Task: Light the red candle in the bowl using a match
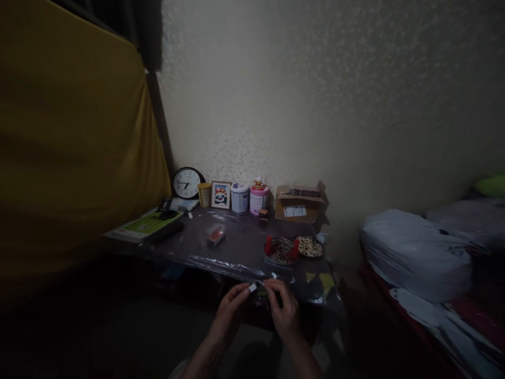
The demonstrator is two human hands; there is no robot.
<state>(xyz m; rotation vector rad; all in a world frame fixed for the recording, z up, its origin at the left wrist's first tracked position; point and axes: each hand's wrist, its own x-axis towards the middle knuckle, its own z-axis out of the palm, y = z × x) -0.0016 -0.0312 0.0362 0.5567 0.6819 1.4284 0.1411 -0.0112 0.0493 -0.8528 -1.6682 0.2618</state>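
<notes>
Right, your hands meet just short of the table (236,250) edge, with the small box (254,287) caught between them. Your left hand (230,311) pinches its pale end from the left, fingers (241,291) closed on it. Your right hand (285,311) closes over the other end, fingers curled down across it. The long axis seems to run side to side, hand to hand, though the light is too dim to be sure. Neither hand is nearer; it's shared. Beyond your fingers, slightly right, sit a dish (281,252) and a bowl of pale sticks (310,246); further left, a wrapped packet (215,235).
</notes>
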